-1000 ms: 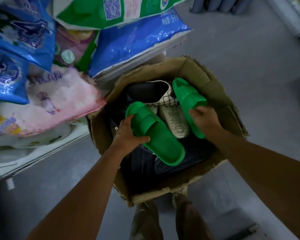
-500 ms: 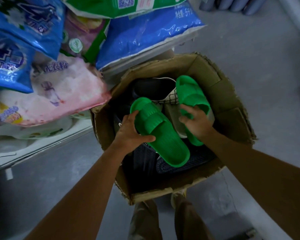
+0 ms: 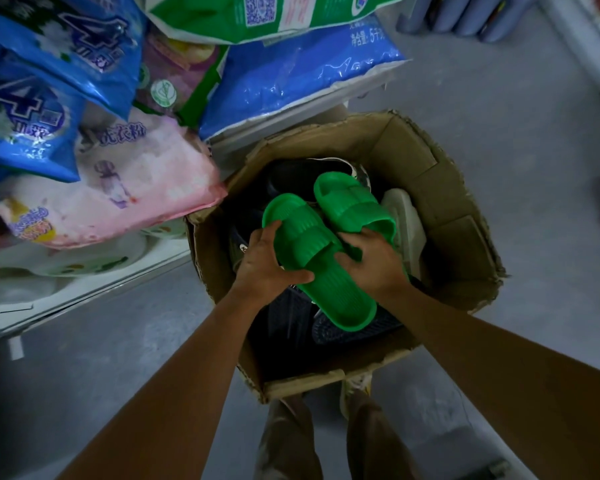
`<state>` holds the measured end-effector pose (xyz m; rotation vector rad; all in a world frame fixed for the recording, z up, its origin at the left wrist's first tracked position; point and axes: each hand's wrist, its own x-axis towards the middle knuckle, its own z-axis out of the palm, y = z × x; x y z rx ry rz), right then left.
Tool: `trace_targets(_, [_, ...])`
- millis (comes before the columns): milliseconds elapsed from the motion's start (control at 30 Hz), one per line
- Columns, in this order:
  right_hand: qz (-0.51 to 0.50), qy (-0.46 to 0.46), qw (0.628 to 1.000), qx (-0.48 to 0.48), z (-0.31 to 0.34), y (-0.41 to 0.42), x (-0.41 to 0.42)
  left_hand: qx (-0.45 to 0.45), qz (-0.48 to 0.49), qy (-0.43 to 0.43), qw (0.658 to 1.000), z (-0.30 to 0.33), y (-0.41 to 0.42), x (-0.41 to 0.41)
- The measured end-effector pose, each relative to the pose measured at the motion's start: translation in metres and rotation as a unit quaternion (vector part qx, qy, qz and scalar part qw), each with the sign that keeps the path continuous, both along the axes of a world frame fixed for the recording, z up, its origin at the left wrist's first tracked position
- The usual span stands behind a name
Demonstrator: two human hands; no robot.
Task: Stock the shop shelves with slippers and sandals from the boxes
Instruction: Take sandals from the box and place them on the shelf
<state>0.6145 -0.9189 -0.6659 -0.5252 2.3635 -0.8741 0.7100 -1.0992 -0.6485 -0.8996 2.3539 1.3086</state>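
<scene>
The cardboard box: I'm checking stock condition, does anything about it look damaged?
Yes. The cardboard box has ragged, torn rims, worst along its right edge and near corner, and creased walls. The green slippers held in it look intact.

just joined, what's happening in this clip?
A person is standing over an open cardboard box of mixed footwear on the shop floor. The left hand grips one green slipper and the right hand grips the other green slipper, the two held side by side just above the box. Dark slippers and a cream one lie in the box underneath. Detergent bags fill the shelf beside it.
</scene>
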Motion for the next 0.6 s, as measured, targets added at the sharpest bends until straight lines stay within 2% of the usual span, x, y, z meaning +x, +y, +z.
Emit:
trace_targets(100, [-0.014,0.020,1.000,0.007,0.000,-0.006,0.004,0.026,0.027,0.020,0.999,0.000,0.001,0.005])
trace_targets(167, [-0.028,0.040,0.999,0.018,0.002,-0.006,0.005,0.058,0.106,0.055,0.991,0.002,0.001,0.007])
trace_targets(233, [-0.032,0.055,0.998,0.013,0.006,-0.003,0.005,0.101,0.219,0.059,0.969,0.002,-0.004,0.005])
trace_targets(333, [-0.004,0.068,0.998,-0.010,0.018,0.006,0.003,0.232,0.335,0.000,0.913,0.004,-0.016,-0.004])
trace_targets(400, [0.016,0.075,0.997,-0.029,0.030,0.013,-0.001,0.299,0.354,-0.015,0.886,0.013,-0.020,-0.009])
trace_targets(600, [0.052,0.060,0.995,-0.056,0.079,0.022,-0.010,0.368,0.340,-0.031,0.865,0.048,-0.018,-0.011])
